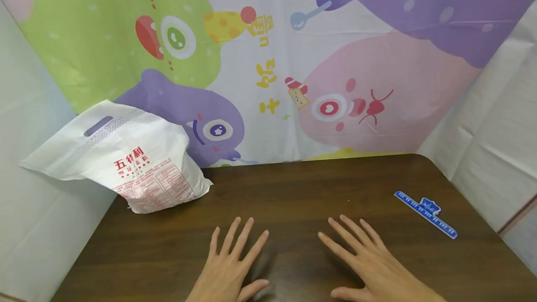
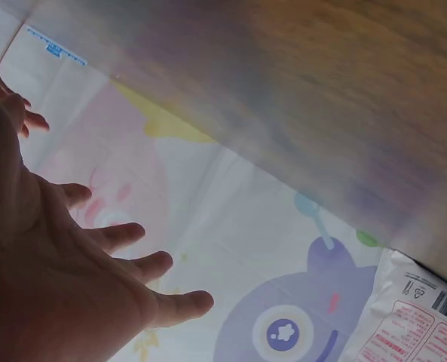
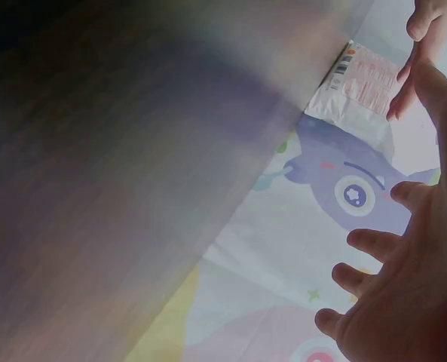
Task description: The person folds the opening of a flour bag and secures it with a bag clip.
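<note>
HEAD: left hand point(image 1: 228, 264) and right hand point(image 1: 369, 264), fingers spread wide, holding nothing; white bag point(image 1: 140, 167) at table point(image 1: 293, 204) left, blue clip point(image 1: 427, 213) right; bag, judged slumping, best supported underneath; hands 2, bags 1, clips 1 | LEFT WRIST: hands 2, bag 1, clip 1; grasp empty | RIGHT WRIST: hands 2, bag 1; grasp empty

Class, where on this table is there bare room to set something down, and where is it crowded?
Bare table lies between the bag and the blue clip, and between the left hand and right hand. The far left is crowded by the bag.
</note>
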Demonstrator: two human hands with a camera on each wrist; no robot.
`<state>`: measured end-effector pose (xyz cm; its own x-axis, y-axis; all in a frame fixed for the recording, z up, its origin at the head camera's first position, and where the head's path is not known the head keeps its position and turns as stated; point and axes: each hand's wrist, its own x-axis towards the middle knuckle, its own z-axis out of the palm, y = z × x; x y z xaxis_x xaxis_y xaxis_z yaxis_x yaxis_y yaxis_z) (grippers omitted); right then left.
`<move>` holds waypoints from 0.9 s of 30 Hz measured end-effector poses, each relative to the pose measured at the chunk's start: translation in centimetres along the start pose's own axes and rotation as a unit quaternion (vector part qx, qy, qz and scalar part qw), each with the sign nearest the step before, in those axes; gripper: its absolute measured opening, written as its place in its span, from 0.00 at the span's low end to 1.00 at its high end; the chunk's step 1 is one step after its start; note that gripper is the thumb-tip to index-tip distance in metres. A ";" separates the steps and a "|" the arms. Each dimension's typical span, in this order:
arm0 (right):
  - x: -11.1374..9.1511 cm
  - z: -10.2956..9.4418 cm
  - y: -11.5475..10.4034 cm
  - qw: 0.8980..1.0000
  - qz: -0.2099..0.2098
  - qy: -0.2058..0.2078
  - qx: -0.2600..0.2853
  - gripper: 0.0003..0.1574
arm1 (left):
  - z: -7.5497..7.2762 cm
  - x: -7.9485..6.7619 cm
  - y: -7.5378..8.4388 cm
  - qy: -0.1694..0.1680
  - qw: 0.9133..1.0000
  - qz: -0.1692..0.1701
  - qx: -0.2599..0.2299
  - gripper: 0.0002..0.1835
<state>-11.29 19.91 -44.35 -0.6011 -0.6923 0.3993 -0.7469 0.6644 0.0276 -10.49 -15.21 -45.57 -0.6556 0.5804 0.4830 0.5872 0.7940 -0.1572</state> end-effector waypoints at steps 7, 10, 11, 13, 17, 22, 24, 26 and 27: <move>0.5 0.2 -0.2 1.000 -0.016 0.024 0.007 0.60 | 0.1 -0.6 -0.5 -0.008 1.000 -0.011 0.010 0.46; 0.8 0.2 -0.3 0.999 -0.017 0.022 0.019 0.60 | 0.0 -0.8 -0.8 -0.012 1.000 -0.015 0.011 0.44; 0.9 0.1 -0.4 0.999 -0.017 0.018 0.024 0.59 | 0.0 -0.9 -0.9 -0.014 1.000 -0.017 0.011 0.43; 1.0 0.1 -0.5 0.999 -0.012 0.008 0.037 0.59 | 0.0 -1.1 -1.0 -0.018 1.000 -0.021 0.009 0.42; 1.3 -0.1 -0.8 0.999 0.005 -0.014 0.046 0.58 | -0.1 -1.4 -1.2 -0.026 0.999 -0.027 0.003 0.42; 1.8 0.0 -1.1 0.998 0.009 -0.023 0.049 0.56 | -0.1 -1.6 -1.5 -0.022 0.999 -0.028 0.003 0.42; 1.9 0.1 -1.1 0.999 0.005 -0.020 0.050 0.55 | 0.0 -1.7 -1.6 -0.016 1.000 -0.026 0.005 0.42; 2.0 0.2 -1.2 0.998 0.003 -0.019 0.052 0.55 | 0.0 -1.8 -1.6 -0.012 1.000 -0.025 0.007 0.42; 2.0 0.2 -1.2 0.998 0.002 -0.019 0.053 0.55 | 0.1 -1.9 -1.6 -0.010 1.000 -0.024 0.007 0.42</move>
<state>-11.64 17.69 -43.83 -0.6123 -0.7014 0.3648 -0.7697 0.6343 -0.0722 -10.24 -17.60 -46.28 -0.6926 0.5452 0.4723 0.5483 0.8234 -0.1465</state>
